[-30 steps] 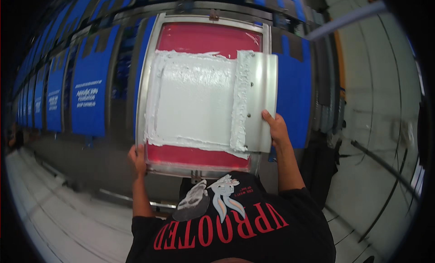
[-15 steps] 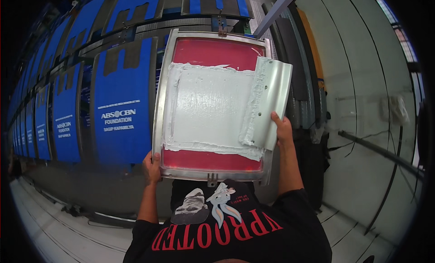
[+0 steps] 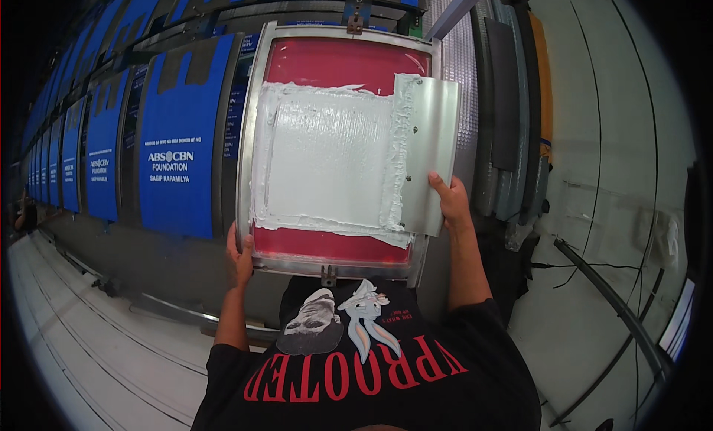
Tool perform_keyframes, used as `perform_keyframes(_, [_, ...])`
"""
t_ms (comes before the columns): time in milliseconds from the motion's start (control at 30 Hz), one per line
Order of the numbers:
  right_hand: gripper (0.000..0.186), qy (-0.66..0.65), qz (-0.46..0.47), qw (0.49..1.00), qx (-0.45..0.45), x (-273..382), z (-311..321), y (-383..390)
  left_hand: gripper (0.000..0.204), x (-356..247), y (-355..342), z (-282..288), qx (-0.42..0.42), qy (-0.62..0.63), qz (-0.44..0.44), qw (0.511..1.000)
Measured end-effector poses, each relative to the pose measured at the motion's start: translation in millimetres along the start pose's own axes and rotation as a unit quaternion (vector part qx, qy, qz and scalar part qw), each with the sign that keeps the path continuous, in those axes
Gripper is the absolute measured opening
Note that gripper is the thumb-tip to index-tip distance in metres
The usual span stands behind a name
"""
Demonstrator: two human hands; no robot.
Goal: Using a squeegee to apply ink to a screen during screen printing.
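Observation:
A metal-framed printing screen (image 3: 254, 119) with red mesh (image 3: 334, 63) lies before me. Thick white ink (image 3: 327, 148) covers its middle, with raised ridges along the sides. Along the screen's right side rests a wide metal squeegee (image 3: 432, 134), slightly tilted, its left edge caked with ink. My right hand (image 3: 451, 201) is closed on the squeegee's lower right edge, thumb on top and the other fingers mostly hidden. At the near left corner of the screen, my left hand (image 3: 239, 260) grips the frame's outer edge; some of its fingers are out of sight.
Rows of blue printed fabric pieces (image 3: 178, 134) on dark boards run off to the left. Metal hinge brackets (image 3: 356, 22) sit at the screen's far edge. Stacked grey slabs (image 3: 499, 111) stand to the right, beside a pale floor with cables and a dark bar (image 3: 609, 305).
The whole view has shifted, so the screen and the blue pieces appear higher and farther left. Both hands keep their hold, and the squeegee stays at the screen's right side.

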State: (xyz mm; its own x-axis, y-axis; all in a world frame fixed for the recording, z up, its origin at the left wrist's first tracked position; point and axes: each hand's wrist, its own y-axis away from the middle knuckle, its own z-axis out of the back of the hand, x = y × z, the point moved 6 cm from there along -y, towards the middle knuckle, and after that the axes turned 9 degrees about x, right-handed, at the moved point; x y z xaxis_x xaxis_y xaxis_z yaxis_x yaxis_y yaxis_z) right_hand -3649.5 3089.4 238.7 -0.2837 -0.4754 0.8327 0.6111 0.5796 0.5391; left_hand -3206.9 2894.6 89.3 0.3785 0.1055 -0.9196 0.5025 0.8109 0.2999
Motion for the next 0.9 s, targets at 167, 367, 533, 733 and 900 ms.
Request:
perform_keyframes(167, [0.042,0.235,-0.009,0.969,0.081,57.8,-15.8,-19.7,0.031,-44.4,58.8,-15.1,0.014,-0.109,-0.01,0.994])
perform_keyframes(367, [0.033,0.635,0.15,0.746,0.133,125.3,-128.6,-75.3,0.025,-47.3,119.0,-119.4,0.218,0.023,0.058,0.974])
perform_keyframes(533, [0.023,0.711,0.397,0.578,0.061,72.1,-147.1,-76.2,0.024,-16.6,134.6,-136.3,0.189,0.225,0.269,0.917])
perform_keyframes(733, [0.034,0.69,0.273,0.647,0.175,72.3,-150.4,-1.0,0.033,2.6,138.7,-138.4,0.196,0.201,0.274,0.92])
perform_keyframes(900, [0.04,0.659,0.166,0.685,0.262,43.0,-158.6,60.3,0.045,-18.0,107.2,-113.6,0.272,0.057,0.252,0.927])
